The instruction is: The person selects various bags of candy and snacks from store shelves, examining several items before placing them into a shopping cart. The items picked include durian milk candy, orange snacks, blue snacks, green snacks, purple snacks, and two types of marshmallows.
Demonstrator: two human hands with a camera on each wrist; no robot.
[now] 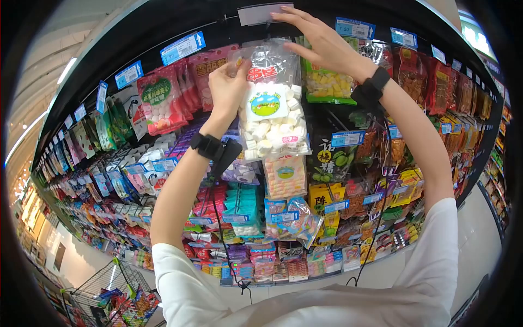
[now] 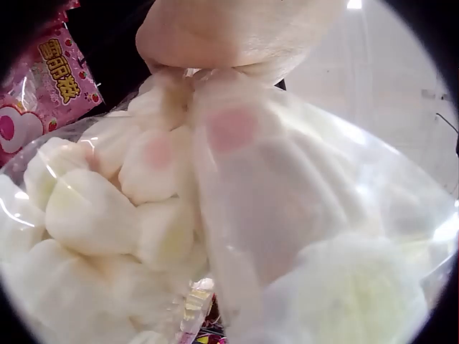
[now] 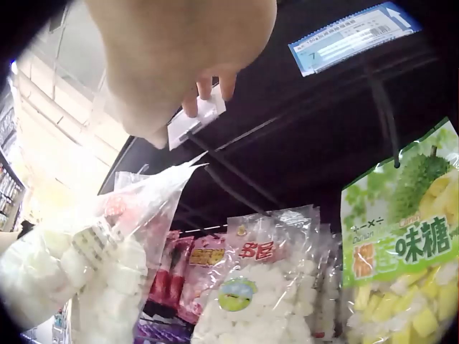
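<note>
My left hand (image 1: 226,87) grips the upper left edge of a clear bag of white marshmallows (image 1: 272,133), which has a green and blue picture label. Close up in the left wrist view, the bag's film (image 2: 86,211) gathers beneath the hand. Higher up, my right hand (image 1: 329,52) reaches with fingers extended, fingertips right at a white tag (image 1: 257,15) on the end of a display hook. The right wrist view shows the held bag (image 3: 118,265) in front of the rack, and a similar marshmallow bag (image 3: 251,287) hanging behind.
Beside the held bag hang a green bag of yellow candy (image 1: 329,82) and pink candy bags (image 1: 160,101). Lower rows carry many more packets under blue price tags (image 1: 347,139). A wire shopping cart (image 1: 101,283) with packets in it stands at lower left.
</note>
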